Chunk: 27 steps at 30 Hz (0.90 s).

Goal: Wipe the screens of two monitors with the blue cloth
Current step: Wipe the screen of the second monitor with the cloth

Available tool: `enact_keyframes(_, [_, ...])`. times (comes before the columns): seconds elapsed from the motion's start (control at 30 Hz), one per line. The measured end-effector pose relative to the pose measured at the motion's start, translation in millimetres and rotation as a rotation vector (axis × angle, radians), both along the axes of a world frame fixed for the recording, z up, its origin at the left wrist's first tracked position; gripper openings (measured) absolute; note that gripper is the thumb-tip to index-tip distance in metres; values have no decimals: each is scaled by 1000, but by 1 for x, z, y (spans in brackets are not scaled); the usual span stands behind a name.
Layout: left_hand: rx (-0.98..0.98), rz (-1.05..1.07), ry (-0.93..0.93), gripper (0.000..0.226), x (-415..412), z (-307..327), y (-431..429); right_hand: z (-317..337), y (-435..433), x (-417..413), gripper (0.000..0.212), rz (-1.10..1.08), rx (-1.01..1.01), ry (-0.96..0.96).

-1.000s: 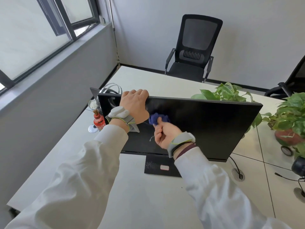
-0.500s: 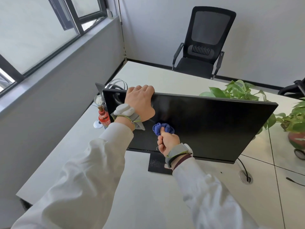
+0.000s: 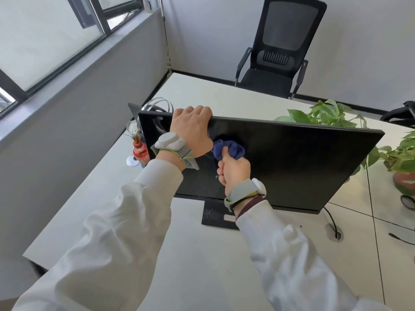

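**Blue cloth pressed to the monitor's upper left**

At the left edge of the desk (image 3: 94, 198) we see a red bottle (image 3: 140, 151) standing just beside a round cable port (image 3: 132, 160), close to the monitor's left side. Behind the monitor's top left corner a dark panel corner (image 3: 133, 108) sticks out; we cannot tell what it belongs to.

The monitor (image 3: 292, 167) stands across the middle of the desk on a dark flat base (image 3: 213, 217), its dark screen turned toward the person. The left hand (image 3: 193, 131) holds the monitor's top edge near the top left corner. Its fingers hook over the edge, its back faces us, and a grey band with a white unit sits on the wrist.

Just right of that hand, the blue cloth (image 3: 231, 148) is bunched up and touching the screen in its upper left part. The right hand (image 3: 234, 171) grips the cloth from below, fingers curled tight around it and the thumb pressed up into the fabric.

Farther right, a black cable (image 3: 330, 215) runs from under the monitor's lower right corner to a second port (image 3: 334, 232) in the desk. Leafy plants (image 3: 325, 113) rise behind the monitor's top right corner, and a potted plant (image 3: 404, 185) stands at the desk's right edge. Beyond the far edge of the desk stands a black chair (image 3: 280, 46).
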State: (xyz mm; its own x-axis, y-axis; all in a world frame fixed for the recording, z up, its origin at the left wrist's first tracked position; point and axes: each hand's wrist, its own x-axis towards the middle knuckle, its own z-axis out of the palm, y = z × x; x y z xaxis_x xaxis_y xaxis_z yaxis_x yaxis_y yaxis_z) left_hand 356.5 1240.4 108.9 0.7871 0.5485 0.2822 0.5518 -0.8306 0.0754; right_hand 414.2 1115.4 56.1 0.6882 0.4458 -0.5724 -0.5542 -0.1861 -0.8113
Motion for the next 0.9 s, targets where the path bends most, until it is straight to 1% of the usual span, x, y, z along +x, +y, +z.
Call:
enact_keyframes(0.1, [0, 3, -12, 38, 0, -1, 2, -46, -12, -13, 38, 34, -128, 37])
enact_keyframes(0.17, [1, 10, -10, 36, 0, -1, 2, -75, -20, -22, 42, 46, -205, 16])
enact_keyframes(0.23, [0, 11, -12, 35, 0, 0, 3, -91, -23, -28, 45, 18, -227, 4])
enact_keyframes(0.3, [6, 9, -11, 35, -1, 1, 3, -93, -23, -31, 44, -5, -232, 14])
enact_keyframes(0.4, [8, 5, -13, 35, 0, 1, 1, -70, -17, -27, 42, -38, -137, 21])
enact_keyframes(0.5, [20, 2, -15, 35, 1, 3, -1, -13, -2, -9, 40, -78, 27, -11])
enact_keyframes(0.57, [2, 0, -3, 37, 0, 3, -4, 24, 1, 2, 37, -90, 95, -39])
enact_keyframes(0.6, [1, -1, 0, 38, 0, 3, -4, 36, 1, 6, 36, -83, 118, -48])
enact_keyframes(0.67, [4, 3, -3, 38, 0, 3, -4, 41, 1, 13, 36, -57, 95, -67])
enact_keyframes(0.73, [6, 7, -10, 38, 0, 3, -4, 25, -2, 10, 36, -43, 39, -83])
enact_keyframes(0.83, [0, 22, -16, 37, 4, 3, 0, -27, -6, -3, 40, -71, -52, -54])
enact_keyframes(0.9, [-10, 31, -14, 36, 5, 2, 1, -64, -12, -15, 41, -43, -132, -36])
